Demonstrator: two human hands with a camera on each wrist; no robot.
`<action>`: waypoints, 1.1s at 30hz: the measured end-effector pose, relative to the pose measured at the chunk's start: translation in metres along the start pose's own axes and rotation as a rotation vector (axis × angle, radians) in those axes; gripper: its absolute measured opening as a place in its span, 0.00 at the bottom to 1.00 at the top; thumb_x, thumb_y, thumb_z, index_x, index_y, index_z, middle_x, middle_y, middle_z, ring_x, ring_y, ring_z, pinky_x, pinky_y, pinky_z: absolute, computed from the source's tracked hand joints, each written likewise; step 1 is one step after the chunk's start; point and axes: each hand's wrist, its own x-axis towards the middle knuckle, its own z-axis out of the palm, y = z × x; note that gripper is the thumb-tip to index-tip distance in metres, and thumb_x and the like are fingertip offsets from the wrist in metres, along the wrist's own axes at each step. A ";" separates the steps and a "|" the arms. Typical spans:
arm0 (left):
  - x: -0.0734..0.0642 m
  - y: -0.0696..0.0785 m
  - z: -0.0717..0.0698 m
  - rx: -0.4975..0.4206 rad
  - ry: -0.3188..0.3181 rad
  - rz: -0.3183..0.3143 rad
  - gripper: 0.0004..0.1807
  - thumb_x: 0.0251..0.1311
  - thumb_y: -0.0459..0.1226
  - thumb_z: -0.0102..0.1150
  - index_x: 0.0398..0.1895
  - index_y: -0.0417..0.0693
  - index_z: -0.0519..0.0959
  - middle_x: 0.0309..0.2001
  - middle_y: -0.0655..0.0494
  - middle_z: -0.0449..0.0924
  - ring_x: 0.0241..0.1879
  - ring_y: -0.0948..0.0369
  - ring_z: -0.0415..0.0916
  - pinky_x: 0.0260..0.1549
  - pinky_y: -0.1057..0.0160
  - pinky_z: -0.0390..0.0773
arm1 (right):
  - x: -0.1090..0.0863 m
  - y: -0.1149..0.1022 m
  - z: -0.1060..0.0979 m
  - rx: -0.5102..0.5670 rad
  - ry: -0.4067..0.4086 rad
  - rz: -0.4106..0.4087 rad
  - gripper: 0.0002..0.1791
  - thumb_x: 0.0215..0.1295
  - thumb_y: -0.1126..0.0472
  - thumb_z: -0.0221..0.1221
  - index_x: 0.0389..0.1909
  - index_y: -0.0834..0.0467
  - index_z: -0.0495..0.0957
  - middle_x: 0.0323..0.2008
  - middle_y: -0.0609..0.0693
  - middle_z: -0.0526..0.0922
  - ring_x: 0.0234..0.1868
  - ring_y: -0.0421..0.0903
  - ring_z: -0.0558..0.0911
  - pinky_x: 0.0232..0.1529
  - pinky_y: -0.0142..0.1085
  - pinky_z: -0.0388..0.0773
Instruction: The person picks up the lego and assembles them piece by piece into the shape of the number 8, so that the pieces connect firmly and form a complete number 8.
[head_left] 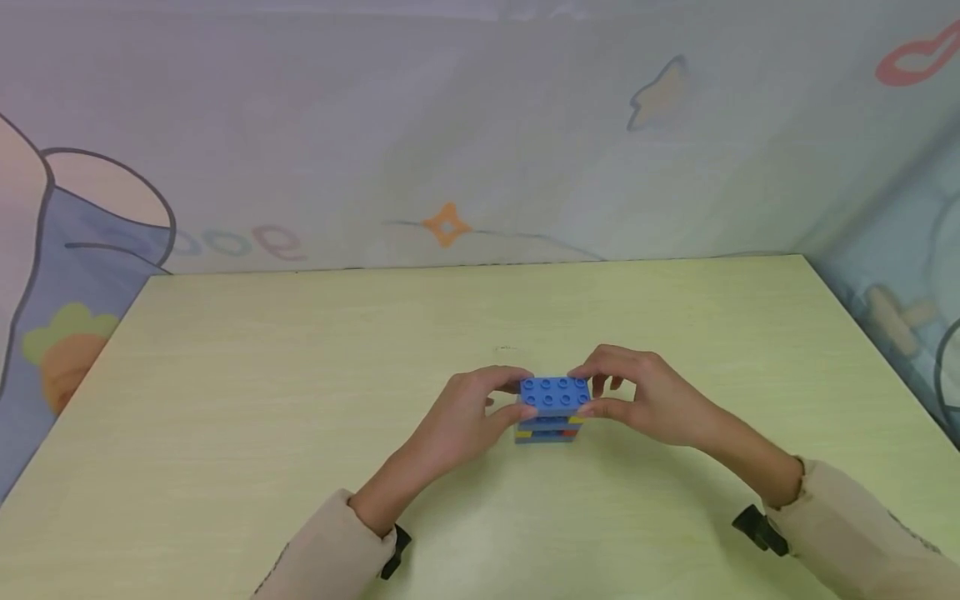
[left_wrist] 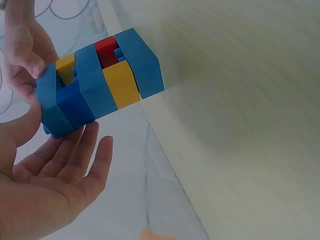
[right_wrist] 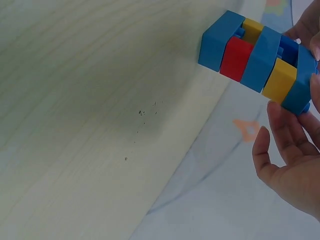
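A small tower of toy building bricks stands upright on the table, topped by a long blue brick [head_left: 556, 396] with studs. My left hand [head_left: 465, 417] holds this top brick at its left end between thumb and fingers; my right hand [head_left: 652, 404] pinches the right end. Below, the left wrist view shows a small dark blue brick [left_wrist: 75, 104] beside a yellow one, then a middle blue brick [left_wrist: 96, 82]. Lower down, a red brick [right_wrist: 236, 59] and another yellow brick [left_wrist: 121, 85] sit on the bottom blue brick [right_wrist: 220, 42]. Gaps separate the small bricks.
The pale wooden table [head_left: 300, 375] carries the tower right of its middle. Behind its far edge hangs a printed cloth backdrop [head_left: 337, 125]. Dark specks [right_wrist: 141, 113] mark the tabletop near the tower. A black clip-like piece [head_left: 760, 530] sits at the right cuff.
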 end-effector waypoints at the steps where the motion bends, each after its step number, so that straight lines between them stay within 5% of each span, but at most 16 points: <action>1: 0.000 0.000 0.000 0.003 0.001 0.003 0.18 0.58 0.37 0.59 0.51 0.40 0.75 0.47 0.49 0.78 0.48 0.55 0.74 0.43 0.53 0.74 | -0.001 0.001 0.001 -0.002 0.009 -0.015 0.18 0.47 0.69 0.67 0.42 0.62 0.78 0.33 0.42 0.76 0.32 0.39 0.75 0.32 0.34 0.74; 8: 0.000 0.000 0.000 0.006 0.007 0.011 0.18 0.57 0.36 0.59 0.51 0.39 0.75 0.47 0.49 0.78 0.47 0.55 0.74 0.43 0.53 0.75 | -0.004 0.006 0.006 -0.039 0.070 -0.131 0.18 0.48 0.69 0.66 0.42 0.62 0.77 0.33 0.43 0.75 0.33 0.40 0.73 0.30 0.29 0.70; 15: -0.001 0.000 0.001 -0.004 0.007 0.005 0.18 0.57 0.36 0.60 0.51 0.39 0.75 0.47 0.49 0.78 0.47 0.54 0.74 0.43 0.53 0.75 | -0.006 0.005 0.011 -0.111 0.139 -0.227 0.19 0.63 0.51 0.54 0.42 0.64 0.76 0.36 0.47 0.77 0.32 0.42 0.72 0.32 0.33 0.69; 23: 0.000 0.000 0.002 0.011 0.010 0.005 0.18 0.58 0.36 0.59 0.51 0.39 0.75 0.46 0.49 0.78 0.47 0.55 0.74 0.42 0.53 0.75 | -0.004 0.007 0.006 -0.029 0.074 -0.133 0.19 0.46 0.71 0.67 0.43 0.64 0.78 0.33 0.45 0.77 0.31 0.40 0.73 0.27 0.27 0.70; 33: 0.000 -0.001 0.002 0.021 -0.003 -0.004 0.20 0.58 0.37 0.59 0.53 0.39 0.73 0.48 0.49 0.77 0.47 0.55 0.74 0.42 0.56 0.75 | -0.005 0.006 0.006 -0.012 0.060 -0.100 0.21 0.45 0.73 0.66 0.44 0.65 0.77 0.34 0.45 0.77 0.31 0.39 0.74 0.26 0.29 0.71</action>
